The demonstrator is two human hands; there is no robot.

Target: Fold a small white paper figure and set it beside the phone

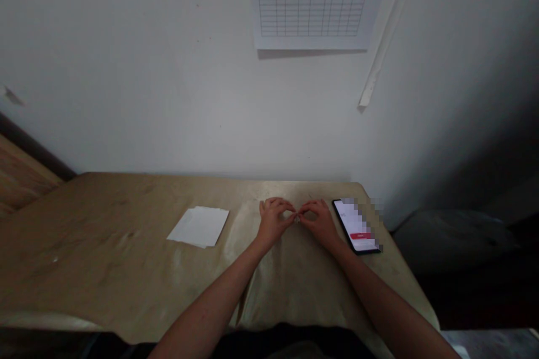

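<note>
My left hand and my right hand rest side by side on the tan table, near its far edge. Their fingertips meet in a pinch over a tiny pale thing that is too small to name. Both hands have their fingers curled in. A small stack of white paper sheets lies flat to the left of my left hand. A black phone with a lit screen lies just right of my right hand.
A white wall stands right behind the table, with a gridded paper chart pinned high up and a white strip hanging beside it. The table's right edge drops off past the phone into a dark area.
</note>
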